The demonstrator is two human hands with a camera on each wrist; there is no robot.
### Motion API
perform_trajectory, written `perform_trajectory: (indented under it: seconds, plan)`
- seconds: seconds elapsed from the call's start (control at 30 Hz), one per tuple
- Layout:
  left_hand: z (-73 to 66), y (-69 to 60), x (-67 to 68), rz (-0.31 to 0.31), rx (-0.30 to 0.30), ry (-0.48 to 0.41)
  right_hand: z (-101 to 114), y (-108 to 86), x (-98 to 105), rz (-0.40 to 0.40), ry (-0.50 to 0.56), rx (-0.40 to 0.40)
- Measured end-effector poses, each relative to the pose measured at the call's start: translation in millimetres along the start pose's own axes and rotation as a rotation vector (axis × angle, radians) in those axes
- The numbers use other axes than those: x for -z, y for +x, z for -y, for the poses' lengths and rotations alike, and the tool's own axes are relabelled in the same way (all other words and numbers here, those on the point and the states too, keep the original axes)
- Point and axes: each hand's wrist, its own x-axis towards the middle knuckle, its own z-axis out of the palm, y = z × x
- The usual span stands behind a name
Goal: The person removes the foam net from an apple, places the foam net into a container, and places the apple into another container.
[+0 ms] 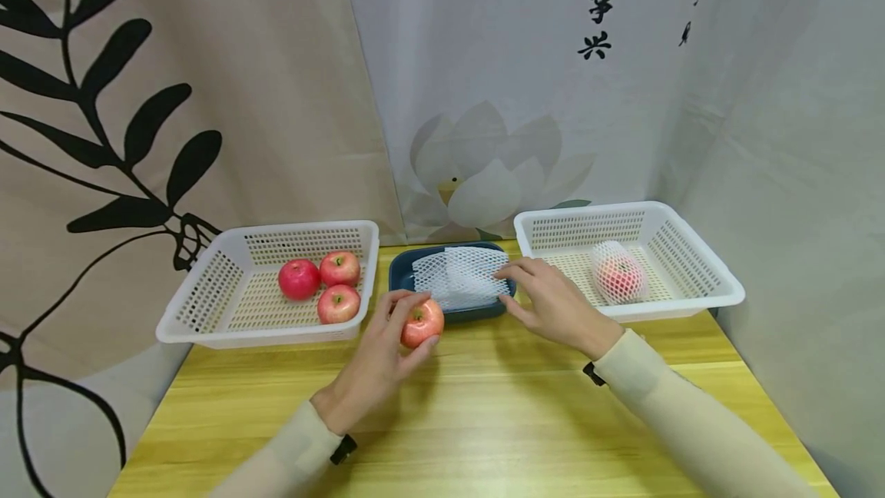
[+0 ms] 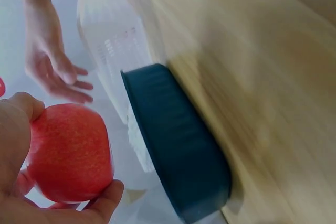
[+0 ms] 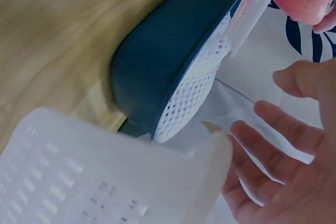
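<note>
My left hand grips a red apple above the table, in front of a dark blue tray. In the left wrist view the thumb and fingers curl round the apple. White foam net sleeves lie in the dark blue tray. Over the tray's right end hovers my right hand, its fingers spread and loosely bent. The right wrist view shows nothing between the fingers of that hand, which stands apart from the foam nets.
On the left, a white basket holds three red apples. Another white basket, at the right, contains an apple in a foam net. A printed curtain hangs behind the wooden table.
</note>
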Motion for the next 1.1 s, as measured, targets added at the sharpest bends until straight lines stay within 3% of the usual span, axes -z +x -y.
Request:
perform_trajectory:
  seconds: [0.37,0.77,1.1]
  plan:
    - [12.8,2.3,17.3,-0.044,0.017,0.028,-18,-13.2,12,-0.008,-0.015,-0.025]
    - [22.0,5.0,40.0,-0.046,0.104,0.05,-33,-24.1,22,-0.005,-0.01,-0.079]
    - [34.4,11.1,59.2,-0.099,0.125,0.098,-43,-26.8,30,-0.024,-0.025,-0.106]
